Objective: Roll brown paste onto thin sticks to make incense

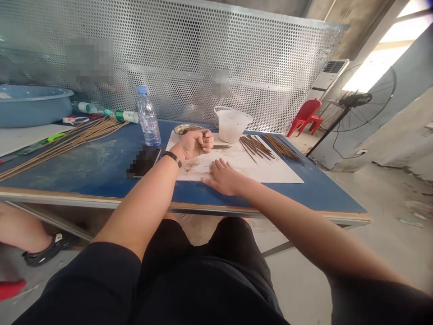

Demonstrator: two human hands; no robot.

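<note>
My left hand [196, 144] is raised over the white board [284, 171], fingers curled in toward the palm. Whatever it may hold is hidden or too small to make out. Palm down on the board near its front edge lies my right hand [225, 177], fingers stretched out. Just beyond the left hand, a short row of thin dark sticks [223, 146] rests on the board. Behind that hand stands a round metal dish [179, 128] with brown material in it. Brown smears mark the board beside both hands.
A white bucket [233, 126] stands at the board's back, with brown stick bundles [259, 148] to its right. Left are a phone [144, 162], a water bottle [149, 119], long tan sticks [74, 140] and a blue basin [34, 106]. A perforated metal screen [270, 67] stands behind the table.
</note>
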